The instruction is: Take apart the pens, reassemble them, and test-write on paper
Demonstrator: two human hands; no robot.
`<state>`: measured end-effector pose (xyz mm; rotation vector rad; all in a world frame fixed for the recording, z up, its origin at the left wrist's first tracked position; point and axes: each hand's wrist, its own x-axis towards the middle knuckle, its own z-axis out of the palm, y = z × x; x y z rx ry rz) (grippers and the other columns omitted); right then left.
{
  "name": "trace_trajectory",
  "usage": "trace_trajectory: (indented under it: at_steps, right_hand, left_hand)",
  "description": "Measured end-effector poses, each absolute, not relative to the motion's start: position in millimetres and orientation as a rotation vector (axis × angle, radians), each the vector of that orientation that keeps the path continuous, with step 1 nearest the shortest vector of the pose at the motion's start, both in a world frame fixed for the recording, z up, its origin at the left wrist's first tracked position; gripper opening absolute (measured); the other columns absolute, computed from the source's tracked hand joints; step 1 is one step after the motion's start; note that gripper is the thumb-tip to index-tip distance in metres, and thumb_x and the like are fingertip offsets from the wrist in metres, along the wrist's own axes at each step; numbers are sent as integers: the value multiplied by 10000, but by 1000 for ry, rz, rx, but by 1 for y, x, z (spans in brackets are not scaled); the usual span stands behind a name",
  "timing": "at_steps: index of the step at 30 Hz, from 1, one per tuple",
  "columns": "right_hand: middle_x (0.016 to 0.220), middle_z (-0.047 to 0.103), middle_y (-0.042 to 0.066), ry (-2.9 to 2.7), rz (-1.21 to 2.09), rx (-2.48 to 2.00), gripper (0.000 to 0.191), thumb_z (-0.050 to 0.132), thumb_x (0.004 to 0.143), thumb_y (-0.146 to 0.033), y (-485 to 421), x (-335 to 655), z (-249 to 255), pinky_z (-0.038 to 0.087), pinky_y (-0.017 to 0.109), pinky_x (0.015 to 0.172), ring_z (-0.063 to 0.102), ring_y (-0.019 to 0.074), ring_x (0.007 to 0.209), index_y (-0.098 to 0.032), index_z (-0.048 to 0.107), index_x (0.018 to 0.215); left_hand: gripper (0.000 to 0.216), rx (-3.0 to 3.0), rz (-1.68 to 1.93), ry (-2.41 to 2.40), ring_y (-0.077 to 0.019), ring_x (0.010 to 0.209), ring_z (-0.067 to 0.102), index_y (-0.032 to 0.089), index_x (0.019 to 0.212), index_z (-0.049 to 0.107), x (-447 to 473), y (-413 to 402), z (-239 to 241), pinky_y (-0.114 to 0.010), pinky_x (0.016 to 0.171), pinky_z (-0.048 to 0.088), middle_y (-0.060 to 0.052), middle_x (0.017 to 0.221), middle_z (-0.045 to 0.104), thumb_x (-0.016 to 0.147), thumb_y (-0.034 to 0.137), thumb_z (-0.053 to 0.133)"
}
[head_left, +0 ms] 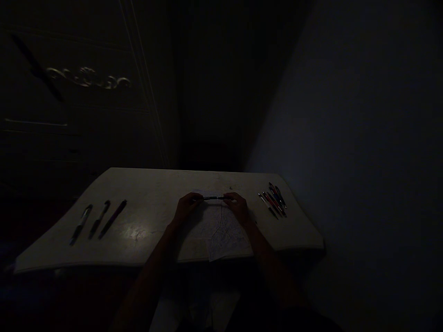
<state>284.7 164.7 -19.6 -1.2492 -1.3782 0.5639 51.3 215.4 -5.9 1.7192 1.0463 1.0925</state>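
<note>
In the dim head view, a pen [210,198] lies level between my two hands above a sheet of paper with markings [221,230]. My left hand [187,206] is closed on the pen's left end. At its right end, the fingers of my right hand [237,206] pinch it. A short light band shows near that right end; whether the cap is apart from the barrel I cannot tell. The paper lies on the pale table top [155,184], reaching its front edge.
Three pens lie apart on the table's left, one being a dark pen [113,219]. To the right is a cluster of several pens [273,201]. A dark cabinet with an ornate handle [88,77] stands at left. A bare wall [346,138] rises at right.
</note>
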Motion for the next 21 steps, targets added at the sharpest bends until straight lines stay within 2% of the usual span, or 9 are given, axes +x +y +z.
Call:
trace_trajectory:
  at_steps: [7,11,16,21]
  right_hand:
    - [958,712,65,-1365,567,-1259,221,676,773,-347,165,283,-19,498,332,795,638,206,879,-199,721,930]
    - [956,711,65,-1376,555,-1257,225,679,772,-357,164,283,-19,497,329,790,640,203,875,-202,722,929]
    - [955,715,62,-1372,585,-1248,211,695,761,-343,164,282,-19,494,331,805,651,213,914,-201,724,914]
    - [960,720,66,-1388,592,-1252,214,698,761,-347,164,281,-19,504,331,797,658,215,912,-199,727,914]
  left_hand:
    - [370,1703,1058,998,-245,813,676,177,1023,710,49,218,-16,-377,721,554,-110,947,721,757,434,682]
    - [350,1711,1063,975,-247,827,676,177,962,726,49,217,-15,-372,734,551,-117,969,721,739,446,704]
    - [311,1632,1048,1028,-231,752,674,164,934,721,51,213,-12,-340,659,544,-91,850,720,743,407,689]
    - [237,1676,1084,1023,-232,822,674,172,874,721,52,213,-9,-350,750,543,-84,904,719,732,360,692]
